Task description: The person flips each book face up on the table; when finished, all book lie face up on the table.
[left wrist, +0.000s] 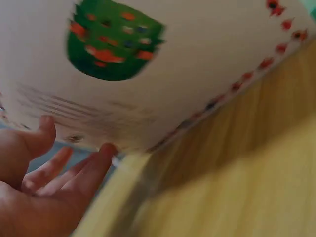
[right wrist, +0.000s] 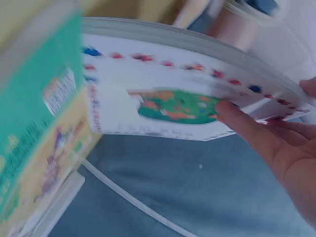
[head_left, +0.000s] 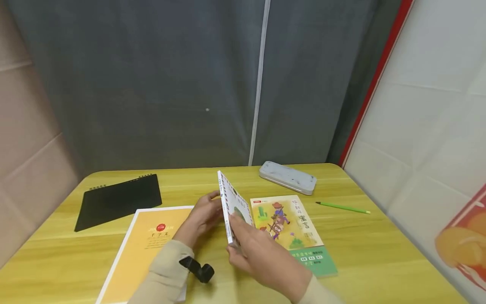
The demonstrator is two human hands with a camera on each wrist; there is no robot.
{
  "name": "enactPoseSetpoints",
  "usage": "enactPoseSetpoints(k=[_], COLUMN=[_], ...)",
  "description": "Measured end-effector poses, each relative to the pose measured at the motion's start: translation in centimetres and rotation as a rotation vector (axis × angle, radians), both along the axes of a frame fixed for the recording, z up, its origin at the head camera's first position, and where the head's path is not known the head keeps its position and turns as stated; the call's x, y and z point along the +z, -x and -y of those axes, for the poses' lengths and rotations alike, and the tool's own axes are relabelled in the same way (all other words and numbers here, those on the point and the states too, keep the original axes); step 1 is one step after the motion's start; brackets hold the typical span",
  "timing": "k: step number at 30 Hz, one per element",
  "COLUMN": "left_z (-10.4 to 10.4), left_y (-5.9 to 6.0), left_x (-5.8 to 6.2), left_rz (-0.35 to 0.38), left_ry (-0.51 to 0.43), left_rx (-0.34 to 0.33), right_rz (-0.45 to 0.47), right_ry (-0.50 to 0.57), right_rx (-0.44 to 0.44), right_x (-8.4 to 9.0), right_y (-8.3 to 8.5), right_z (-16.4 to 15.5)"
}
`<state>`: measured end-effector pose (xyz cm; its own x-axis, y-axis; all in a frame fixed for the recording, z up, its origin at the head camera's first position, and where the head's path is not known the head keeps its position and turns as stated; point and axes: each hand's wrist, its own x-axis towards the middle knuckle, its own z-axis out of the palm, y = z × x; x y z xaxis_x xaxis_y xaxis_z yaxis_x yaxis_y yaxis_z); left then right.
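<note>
A thin white book (head_left: pixel 232 202) with a green picture on its cover (left wrist: pixel 197 59) (right wrist: pixel 173 84) stands on edge, tilted, above the yellow table (head_left: pixel 379 253). My left hand (head_left: pixel 201 217) lies against its left face with straight fingers (left wrist: pixel 74 173), the tips touching the cover. From the near end my right hand (head_left: pixel 262 253) grips the book, its fingers (right wrist: pixel 247 128) lying over the green picture. A colourful picture book (head_left: pixel 292 228) (right wrist: pixel 39 123) lies flat just to the right, and an orange book (head_left: pixel 144 249) lies flat to the left.
A black spiral notebook (head_left: pixel 117 200) lies at the back left. A grey pencil case (head_left: pixel 287 177) sits near the table's far edge, with a green pencil (head_left: pixel 343 207) to its right. Grey curtain hangs behind the table; a white wall stands on the right.
</note>
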<state>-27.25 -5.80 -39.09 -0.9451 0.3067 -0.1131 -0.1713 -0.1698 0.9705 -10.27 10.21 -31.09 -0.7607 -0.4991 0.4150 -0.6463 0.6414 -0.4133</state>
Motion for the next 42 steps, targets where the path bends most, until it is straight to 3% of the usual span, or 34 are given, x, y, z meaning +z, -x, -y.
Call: enactPoseSetpoints(k=[5,10,12,14,19,21,23,27,34,42], left_z=[2.7,4.4,4.8,5.0,5.8,6.1,6.4,6.6,7.0,7.0], left_y=[-0.1,-0.6,-0.8,-0.7,-0.6,-0.6,-0.7,-0.8,-0.5,-0.1], left_x=[2.9,4.4,4.3,3.8,2.4,1.9,1.5,0.8,0.5,-0.3], left_rz=[-0.061,-0.14,-0.158,-0.154,-0.151,-0.145,-0.132,-0.137,-0.333,-0.453], left_ry=[0.123,0.411,0.506,0.567,0.684,0.692,0.688,0.726,0.943,1.011], left_rx=[0.103,0.105,0.117,0.144,0.186,0.179,0.157,0.123,0.158,0.136], right_rz=[-0.113,-0.203,-0.187,-0.107,0.271,0.389,0.447,0.432,0.351,0.34], right_ry=[-0.13,-0.269,-0.305,-0.347,-0.42,-0.425,-0.421,-0.422,-0.444,-0.434], right_rx=[-0.034,-0.07,-0.08,-0.1,-0.206,-0.242,-0.258,-0.24,-0.215,-0.215], right_x=[-1.3,-2.5,-2.9,-3.3,-4.0,-4.4,-4.8,-5.2,-5.3,-5.4], right_y=[0.6,0.9,1.0,1.0,1.1,1.2,1.3,1.6,1.9,1.6], right_z=[1.4,2.9,3.2,2.8,0.0,-1.4,-2.4,-3.5,-3.6,-3.8])
